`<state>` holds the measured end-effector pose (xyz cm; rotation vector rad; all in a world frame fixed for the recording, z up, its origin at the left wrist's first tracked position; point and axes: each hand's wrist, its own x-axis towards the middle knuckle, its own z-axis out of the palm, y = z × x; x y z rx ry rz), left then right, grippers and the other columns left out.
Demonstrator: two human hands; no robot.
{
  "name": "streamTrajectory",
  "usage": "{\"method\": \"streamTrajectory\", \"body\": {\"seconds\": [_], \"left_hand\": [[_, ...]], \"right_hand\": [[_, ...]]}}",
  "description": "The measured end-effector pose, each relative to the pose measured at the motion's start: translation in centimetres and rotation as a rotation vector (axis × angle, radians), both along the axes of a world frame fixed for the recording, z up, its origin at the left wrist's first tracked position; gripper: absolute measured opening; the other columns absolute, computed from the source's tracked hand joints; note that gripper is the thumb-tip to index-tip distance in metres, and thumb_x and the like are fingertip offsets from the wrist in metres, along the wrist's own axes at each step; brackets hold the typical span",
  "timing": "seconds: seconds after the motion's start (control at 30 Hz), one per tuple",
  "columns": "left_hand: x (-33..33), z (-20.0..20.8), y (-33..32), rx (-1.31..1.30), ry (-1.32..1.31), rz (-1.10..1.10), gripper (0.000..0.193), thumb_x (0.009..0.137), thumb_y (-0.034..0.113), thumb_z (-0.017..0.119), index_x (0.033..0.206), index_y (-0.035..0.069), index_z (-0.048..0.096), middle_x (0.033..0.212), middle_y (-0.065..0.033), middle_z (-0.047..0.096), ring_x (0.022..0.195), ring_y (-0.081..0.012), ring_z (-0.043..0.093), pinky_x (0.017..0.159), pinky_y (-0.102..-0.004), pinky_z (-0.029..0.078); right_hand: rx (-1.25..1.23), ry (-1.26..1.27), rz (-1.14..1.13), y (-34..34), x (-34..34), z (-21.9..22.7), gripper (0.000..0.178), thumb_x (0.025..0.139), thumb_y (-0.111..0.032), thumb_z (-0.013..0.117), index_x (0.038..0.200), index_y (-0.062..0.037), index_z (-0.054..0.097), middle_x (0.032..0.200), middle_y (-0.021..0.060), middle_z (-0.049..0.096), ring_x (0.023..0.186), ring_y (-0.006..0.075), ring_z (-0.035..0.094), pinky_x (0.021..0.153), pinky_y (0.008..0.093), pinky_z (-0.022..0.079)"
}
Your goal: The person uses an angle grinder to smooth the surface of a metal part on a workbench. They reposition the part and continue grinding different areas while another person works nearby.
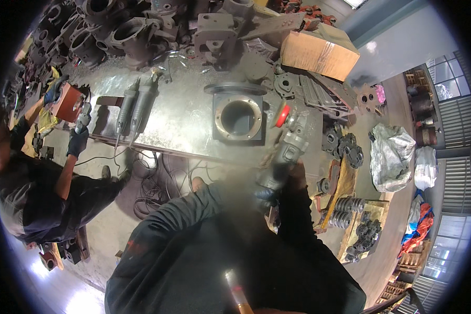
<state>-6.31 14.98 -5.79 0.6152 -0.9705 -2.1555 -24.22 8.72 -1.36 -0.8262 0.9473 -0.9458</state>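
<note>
An angle grinder (281, 159) with a red disc (282, 116) is held up at the bench's front edge, tilted, its head toward the far right. My right hand (297, 177) is against the side of its body, with fingers mostly hidden behind it. At its rear end, blue-gloved fingers of my left hand (266, 193) are wrapped around it; a blurred patch hides the rest of that hand. Left of the disc stands a dark metal housing (238, 118) with a round flanged opening facing me. The disc appears apart from the housing.
On the left, a co-worker's gloved hand (77, 142) holds a power tool at a reddish block (68, 103). Two grey grinders (133, 107) lie on the bench (175, 131). Castings (133, 39) crowd its back; a cardboard box (319, 51) sits at the far right. Cables (152, 183) coil below.
</note>
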Motion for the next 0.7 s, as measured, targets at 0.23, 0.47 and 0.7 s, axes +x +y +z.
{"method": "streamTrajectory", "body": {"seconds": [0.23,0.47,0.7], "left_hand": [[-1.5,-5.1,1.1,-0.200,-0.143,0.162,0.045,0.096,0.020,0.073,0.136,0.005,0.058,0.116,-0.0056,0.068,0.100,-0.0168,0.066,0.087,-0.0325,0.055],[-1.0,-5.0,4.6,-0.017,-0.096,0.144,0.049,0.093,0.021,0.079,0.134,0.004,0.059,0.117,-0.0043,0.068,0.096,-0.0155,0.066,0.082,-0.0303,0.055],[-0.6,-5.6,5.4,0.067,0.051,0.098,0.046,0.091,0.020,0.080,0.130,0.005,0.060,0.111,-0.0014,0.066,0.090,-0.0124,0.063,0.075,-0.0279,0.052]], "right_hand": [[0.039,0.110,0.044,0.7,0.1,-3.3,0.032,0.080,-0.013,0.079,0.106,-0.0004,0.067,0.088,0.0100,0.070,0.079,0.0223,0.069,0.073,0.0373,0.057],[-0.188,0.279,0.143,2.1,-1.6,-14.2,0.031,0.080,-0.014,0.074,0.108,-0.0012,0.067,0.092,0.0076,0.069,0.086,0.0204,0.067,0.081,0.0360,0.054],[0.022,0.327,0.207,4.3,1.0,-7.6,0.036,0.075,-0.017,0.075,0.107,-0.0029,0.069,0.095,0.0057,0.069,0.088,0.0188,0.065,0.082,0.0355,0.051]]}}
